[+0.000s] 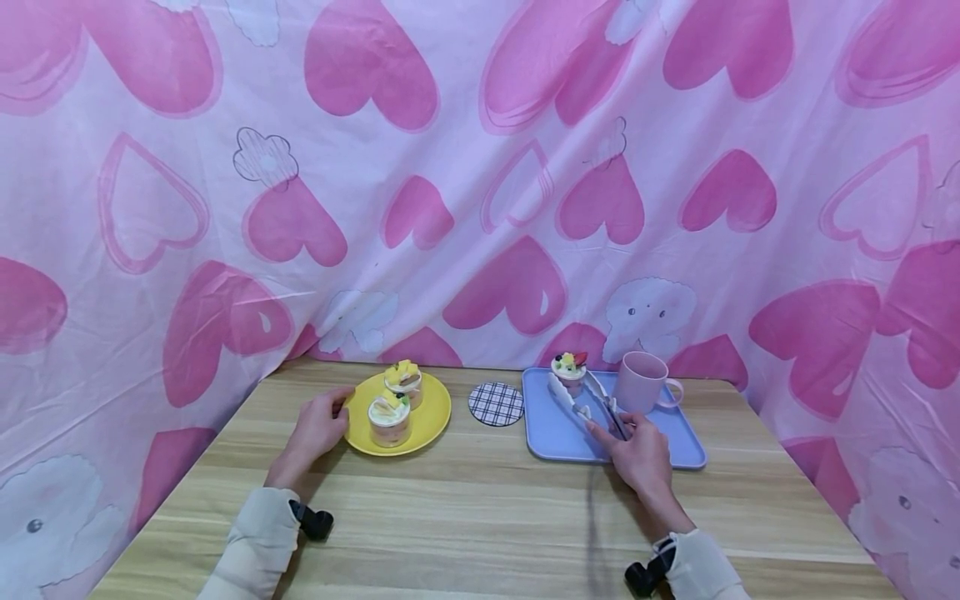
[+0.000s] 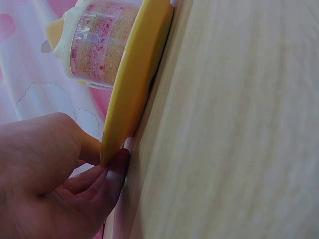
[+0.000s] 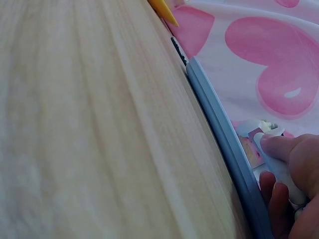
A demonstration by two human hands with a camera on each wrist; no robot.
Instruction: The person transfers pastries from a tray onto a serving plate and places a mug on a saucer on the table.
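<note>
My left hand [image 1: 317,435] pinches the near-left rim of a yellow plate [image 1: 433,417], thumb above and fingers below in the left wrist view. On that plate stand two clear dessert cups of layered cake, one [image 1: 390,427] in front of the other [image 1: 405,387], both with cream and yellow fruit. My right hand [image 1: 642,452] grips tongs [image 1: 564,395] with pale tips over a blue tray [image 1: 547,448]. The tong arms lie on either side of a third dessert cup [image 1: 570,370], topped with strawberry and blueberry; whether they touch it, I cannot tell.
A pink mug [image 1: 640,385] stands on the tray's right part, close to the tongs. Between plate and tray lies a round checked coaster [image 1: 496,404]. Behind the wooden table [image 1: 465,517] hangs a pink heart-patterned cloth [image 1: 465,167].
</note>
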